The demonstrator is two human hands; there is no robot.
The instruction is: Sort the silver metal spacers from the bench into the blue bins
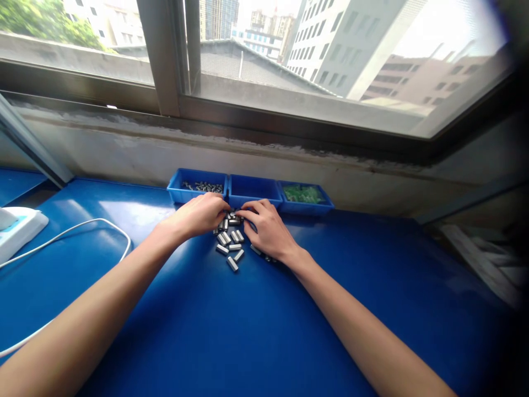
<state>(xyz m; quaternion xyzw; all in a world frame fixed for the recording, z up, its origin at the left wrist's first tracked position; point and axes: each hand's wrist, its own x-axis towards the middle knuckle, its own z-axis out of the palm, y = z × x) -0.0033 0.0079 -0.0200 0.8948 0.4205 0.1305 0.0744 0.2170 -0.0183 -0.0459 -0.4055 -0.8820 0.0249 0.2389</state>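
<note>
Several short silver metal hex standoffs lie in a loose heap on the blue tabletop, just in front of a row of blue bins. My left hand reaches in from the left at the back of the heap, its fingers curled and pressed together; what they hold, if anything, is hidden. On the heap's right side, my right hand has thumb and fingers apart, with the fingertips touching the pieces at the back. A few more metal pieces show partly from under my right palm.
Small metal parts fill a left blue bin. Beside it stand a middle blue bin and a right bin holding green-tinted bags or parts. At left are a white power strip and white cable. A window sill borders the back.
</note>
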